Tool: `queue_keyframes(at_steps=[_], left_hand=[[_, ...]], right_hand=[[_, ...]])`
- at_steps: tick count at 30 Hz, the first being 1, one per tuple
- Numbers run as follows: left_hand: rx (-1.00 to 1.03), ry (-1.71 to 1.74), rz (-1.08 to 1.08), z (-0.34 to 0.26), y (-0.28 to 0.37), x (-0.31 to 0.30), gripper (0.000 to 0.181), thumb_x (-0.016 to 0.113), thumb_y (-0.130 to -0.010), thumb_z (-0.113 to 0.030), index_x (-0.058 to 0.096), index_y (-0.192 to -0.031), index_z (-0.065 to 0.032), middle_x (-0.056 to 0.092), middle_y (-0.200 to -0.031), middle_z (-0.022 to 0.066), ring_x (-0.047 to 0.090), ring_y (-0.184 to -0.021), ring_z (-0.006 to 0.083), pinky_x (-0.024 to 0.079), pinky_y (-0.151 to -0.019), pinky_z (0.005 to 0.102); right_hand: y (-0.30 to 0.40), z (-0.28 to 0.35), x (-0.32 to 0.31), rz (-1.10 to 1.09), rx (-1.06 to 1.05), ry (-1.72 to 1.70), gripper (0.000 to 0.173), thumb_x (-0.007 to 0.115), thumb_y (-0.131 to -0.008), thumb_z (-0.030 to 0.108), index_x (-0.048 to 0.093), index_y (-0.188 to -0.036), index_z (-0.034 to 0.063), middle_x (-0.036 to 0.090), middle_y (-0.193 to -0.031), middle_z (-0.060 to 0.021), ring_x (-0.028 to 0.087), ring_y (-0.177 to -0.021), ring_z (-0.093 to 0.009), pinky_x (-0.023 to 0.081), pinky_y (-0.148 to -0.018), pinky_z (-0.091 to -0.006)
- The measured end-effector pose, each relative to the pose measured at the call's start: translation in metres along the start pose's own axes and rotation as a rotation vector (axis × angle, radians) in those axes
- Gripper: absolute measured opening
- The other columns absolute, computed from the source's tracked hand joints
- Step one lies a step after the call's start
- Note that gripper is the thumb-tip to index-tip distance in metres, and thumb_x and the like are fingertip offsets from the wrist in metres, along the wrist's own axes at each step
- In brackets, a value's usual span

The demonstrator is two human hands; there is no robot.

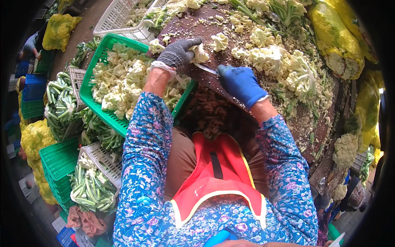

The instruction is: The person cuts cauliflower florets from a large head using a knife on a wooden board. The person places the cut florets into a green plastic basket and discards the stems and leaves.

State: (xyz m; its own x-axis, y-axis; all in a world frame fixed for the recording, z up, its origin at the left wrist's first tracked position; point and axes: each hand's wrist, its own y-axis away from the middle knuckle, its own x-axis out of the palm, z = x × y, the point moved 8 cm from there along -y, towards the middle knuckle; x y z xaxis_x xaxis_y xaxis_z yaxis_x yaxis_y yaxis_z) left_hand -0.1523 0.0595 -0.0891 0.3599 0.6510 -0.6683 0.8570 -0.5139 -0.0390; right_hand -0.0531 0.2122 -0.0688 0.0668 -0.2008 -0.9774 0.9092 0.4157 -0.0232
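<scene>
My left hand (177,54), in a dark grey knit glove, grips a cauliflower floret (201,53) at the near edge of a brown table (197,27). In a blue glove, my right hand (240,83) is closed around a knife whose metal blade (205,68) points left, just beneath the floret. The knife's handle is hidden in my fist. Below my left wrist stands a green plastic basket (101,114) heaped with cut florets (123,80). A loose floret (220,42) lies right of my left hand, and larger cauliflower pieces (301,74) rest farther right among crumbs.
Yellow mesh sacks of cauliflower (336,40) stand at the far right. White crates (105,163) of stalks and a stack of green baskets (58,166) are at left. A white crate (118,18) sits behind the green basket. Other people are partly visible at both sides.
</scene>
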Motion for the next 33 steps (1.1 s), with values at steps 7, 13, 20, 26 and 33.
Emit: queue_keyframes(at_steps=[7, 13, 20, 26, 33], left_hand=[[-0.355, 0.026, -0.007, 0.006, 0.013, 0.013, 0.032, 0.067, -0.084, -0.035, 0.071, -0.110, -0.0158, 0.071, -0.105, 0.0112, 0.068, -0.095, 0.0297, 0.053, -0.085, 0.0378], [-0.463, 0.124, -0.177, 0.022, 0.031, 0.025, 0.033, 0.075, -0.080, -0.034, 0.071, -0.098, -0.0064, 0.072, -0.088, 0.0057, 0.067, -0.082, 0.0139, 0.051, -0.075, 0.0287], [-0.484, 0.015, -0.157, 0.017, 0.031, 0.024, 0.036, 0.073, -0.081, -0.044, 0.072, -0.098, -0.0122, 0.073, -0.092, 0.0100, 0.069, -0.085, 0.0224, 0.051, -0.080, 0.0346], [-0.488, 0.127, -0.191, 0.035, 0.032, 0.019, 0.043, 0.064, -0.090, -0.043, 0.068, -0.112, -0.0071, 0.072, -0.100, 0.0137, 0.069, -0.092, 0.0294, 0.052, -0.086, 0.0361], [-0.282, -0.341, -0.053, -0.046, 0.004, 0.023, 0.045, 0.064, -0.088, -0.045, 0.066, -0.122, -0.0147, 0.069, -0.109, 0.0155, 0.066, -0.103, 0.0331, 0.051, -0.088, 0.0407]], right_hand=[[0.042, -0.039, 0.012, -0.055, 0.383, -0.825, 0.019, 0.062, -0.094, 0.027, 0.062, -0.101, 0.0097, 0.067, -0.075, -0.0128, 0.064, -0.069, -0.022, 0.052, -0.063, -0.0367], [0.027, -0.006, 0.013, -0.108, 0.434, -0.606, 0.025, 0.060, -0.092, 0.032, 0.058, -0.103, 0.0095, 0.068, -0.086, -0.0221, 0.066, -0.085, -0.043, 0.052, -0.072, -0.0509], [0.011, 0.001, 0.021, 0.036, 0.461, -0.439, 0.027, 0.055, -0.094, 0.033, 0.057, -0.101, 0.0070, 0.068, -0.089, -0.0228, 0.066, -0.086, -0.044, 0.052, -0.074, -0.0520], [0.018, -0.013, 0.035, 0.159, 0.464, -0.392, 0.030, 0.053, -0.094, 0.033, 0.057, -0.105, 0.0057, 0.067, -0.095, -0.0255, 0.064, -0.093, -0.044, 0.051, -0.079, -0.0525], [0.019, -0.018, 0.043, 0.161, 0.453, -0.336, 0.028, 0.053, -0.093, 0.032, 0.055, -0.102, 0.0059, 0.066, -0.088, -0.0265, 0.064, -0.087, -0.046, 0.051, -0.076, -0.0536]])
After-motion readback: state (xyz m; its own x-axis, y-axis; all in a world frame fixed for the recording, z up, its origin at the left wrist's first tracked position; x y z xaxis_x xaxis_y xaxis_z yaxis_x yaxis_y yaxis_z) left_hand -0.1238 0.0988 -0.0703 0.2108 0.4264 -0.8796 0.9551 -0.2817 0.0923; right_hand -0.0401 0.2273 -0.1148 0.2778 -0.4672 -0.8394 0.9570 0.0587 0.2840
